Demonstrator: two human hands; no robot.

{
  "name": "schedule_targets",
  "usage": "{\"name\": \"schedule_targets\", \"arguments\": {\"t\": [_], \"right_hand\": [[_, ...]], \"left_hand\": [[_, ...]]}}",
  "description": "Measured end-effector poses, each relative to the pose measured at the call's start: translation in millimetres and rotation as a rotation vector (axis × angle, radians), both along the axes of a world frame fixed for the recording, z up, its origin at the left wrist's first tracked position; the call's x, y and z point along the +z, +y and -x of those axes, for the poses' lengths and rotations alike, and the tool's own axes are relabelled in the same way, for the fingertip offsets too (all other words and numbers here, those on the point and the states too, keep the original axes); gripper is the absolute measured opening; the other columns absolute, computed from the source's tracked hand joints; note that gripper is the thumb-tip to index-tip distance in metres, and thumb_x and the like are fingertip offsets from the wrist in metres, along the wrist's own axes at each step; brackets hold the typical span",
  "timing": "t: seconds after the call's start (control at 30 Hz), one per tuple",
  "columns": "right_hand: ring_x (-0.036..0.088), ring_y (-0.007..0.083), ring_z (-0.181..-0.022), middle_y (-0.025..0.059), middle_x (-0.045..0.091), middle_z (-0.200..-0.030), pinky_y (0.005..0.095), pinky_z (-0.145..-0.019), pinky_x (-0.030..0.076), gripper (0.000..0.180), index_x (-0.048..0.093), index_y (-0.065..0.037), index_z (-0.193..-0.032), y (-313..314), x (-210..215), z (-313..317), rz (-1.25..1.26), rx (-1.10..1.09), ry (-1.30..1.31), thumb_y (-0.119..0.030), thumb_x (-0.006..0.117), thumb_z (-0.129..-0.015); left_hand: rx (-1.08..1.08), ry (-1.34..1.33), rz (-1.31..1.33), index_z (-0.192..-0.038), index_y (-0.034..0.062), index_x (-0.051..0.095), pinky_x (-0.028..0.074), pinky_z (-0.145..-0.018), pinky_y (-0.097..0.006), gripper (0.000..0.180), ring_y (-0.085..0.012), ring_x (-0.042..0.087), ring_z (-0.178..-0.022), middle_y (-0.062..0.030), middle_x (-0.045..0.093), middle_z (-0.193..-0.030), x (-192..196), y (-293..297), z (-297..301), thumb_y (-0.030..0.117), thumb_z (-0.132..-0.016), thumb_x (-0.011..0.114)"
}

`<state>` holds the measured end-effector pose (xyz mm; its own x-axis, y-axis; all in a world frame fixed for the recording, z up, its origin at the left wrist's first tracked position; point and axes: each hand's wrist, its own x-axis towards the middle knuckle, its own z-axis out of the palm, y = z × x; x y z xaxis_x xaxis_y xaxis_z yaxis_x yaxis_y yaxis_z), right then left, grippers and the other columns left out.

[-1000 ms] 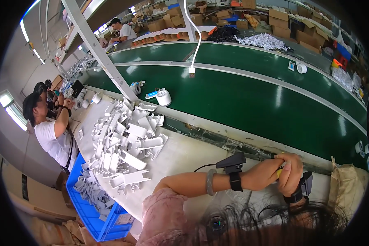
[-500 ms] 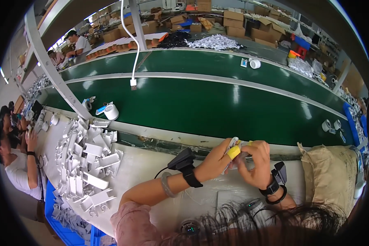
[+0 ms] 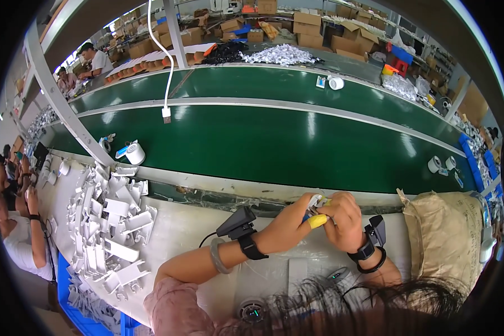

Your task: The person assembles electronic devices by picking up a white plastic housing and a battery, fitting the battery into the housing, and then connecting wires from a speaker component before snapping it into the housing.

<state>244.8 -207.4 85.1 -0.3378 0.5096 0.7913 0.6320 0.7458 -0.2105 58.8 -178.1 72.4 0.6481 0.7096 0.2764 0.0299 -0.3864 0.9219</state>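
My left hand (image 3: 294, 224) and my right hand (image 3: 341, 219) meet over the white worktable (image 3: 185, 235) near the edge of the green conveyor belt (image 3: 274, 145). Together they pinch a small white part (image 3: 317, 200) between the fingertips. A yellow finger cover (image 3: 317, 222) sits on one left fingertip. Each wrist carries a black device on a strap, the left one (image 3: 238, 225) with a cable.
A heap of white plastic brackets (image 3: 109, 224) covers the table at my left, above a blue crate (image 3: 73, 302). A brown paper sack (image 3: 445, 235) lies at my right. Tape rolls (image 3: 134, 152) stand by the belt. A person's arm (image 3: 36, 224) shows far left; other people work at the back.
The view has swung left to right, so my hands now sit nearer the picture's middle. Both hands stay together on the small white part.
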Motion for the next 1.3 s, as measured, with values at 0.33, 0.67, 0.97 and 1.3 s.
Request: {"name": "schedule_targets", "arguments": {"t": [0.33, 0.67, 0.97, 1.3], "right_hand": [[0.061, 0.0360, -0.086, 0.0129, 0.060, -0.086, 0.0445, -0.078, 0.050, 0.032, 0.065, -0.005, -0.090, -2.7, -0.3, 0.9, 0.044, 0.002, -0.003, 0.011, 0.069, -0.063], [0.061, 0.0283, -0.074, 0.0085, 0.056, -0.078, 0.0454, -0.085, 0.054, 0.023, 0.066, -0.004, -0.085, -4.3, -1.3, 5.2, -0.013, -0.030, 0.040, 0.004, 0.077, -0.066], [0.060, 0.0264, -0.072, 0.0075, 0.056, -0.076, 0.0464, -0.088, 0.054, 0.023, 0.066, -0.003, -0.086, -4.8, -4.8, 3.9, -0.004, -0.008, 0.040, 0.004, 0.077, -0.067], [0.059, 0.0256, -0.073, 0.0074, 0.054, -0.077, 0.0472, -0.089, 0.054, 0.024, 0.067, -0.004, -0.087, 1.0, -9.8, 0.9, -0.020, 0.001, 0.059, 0.006, 0.075, -0.066]], "left_hand": [[-0.010, -0.048, 0.020, -0.135, 0.0010, 0.040, 0.049, -0.074, -0.033, 0.044, -0.0232, 0.061, -0.087, -0.0156, 0.058, -0.111, -4.0, 0.7, -0.6, 0.014, -0.096, 0.056], [0.027, -0.165, -0.078, -0.139, -0.0020, 0.039, 0.047, -0.092, -0.038, 0.047, -0.0322, 0.061, -0.106, -0.0212, 0.058, -0.119, -17.3, -2.8, -4.3, 0.009, -0.096, 0.053], [0.066, -0.101, 0.126, -0.137, -0.0023, 0.042, 0.049, -0.085, -0.037, 0.043, -0.0286, 0.063, -0.095, -0.0187, 0.061, -0.111, -3.7, -11.6, -2.6, 0.003, -0.095, 0.048], [0.004, -0.104, 0.035, -0.144, 0.0029, 0.041, 0.046, -0.056, -0.023, 0.048, -0.0081, 0.054, -0.065, -0.0084, 0.063, -0.101, -9.6, 1.2, -1.3, 0.019, -0.100, 0.054]]}}
